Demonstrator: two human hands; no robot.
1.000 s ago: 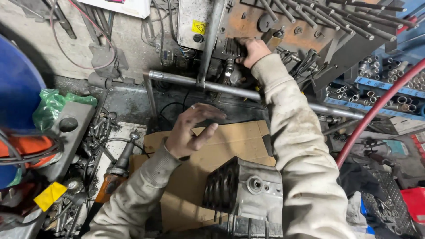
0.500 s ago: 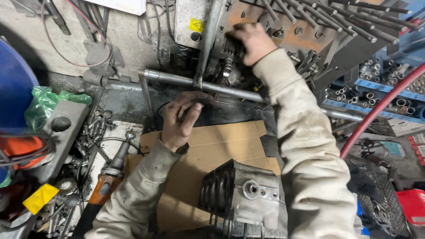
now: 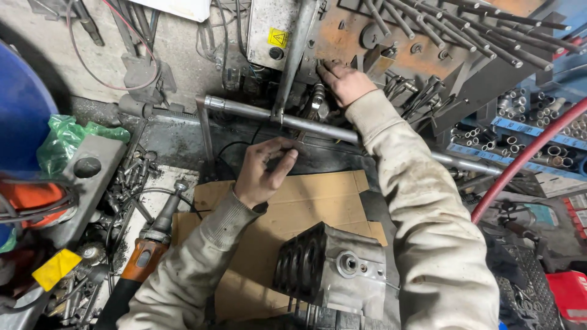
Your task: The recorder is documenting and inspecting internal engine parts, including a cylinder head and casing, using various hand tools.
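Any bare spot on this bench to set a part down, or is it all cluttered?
Free: the cardboard sheet between the left hand and the finned metal casting, plus its left edge beside the orange-handled tool. Crowded: loose bolts and bits left of that tool, and the tool rack around the right hand.

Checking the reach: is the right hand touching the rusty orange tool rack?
Touching. The head view shows the right hand stretched up, its fingers pressed flat against the lower edge of the rusty orange tool rack, with no gap showing.
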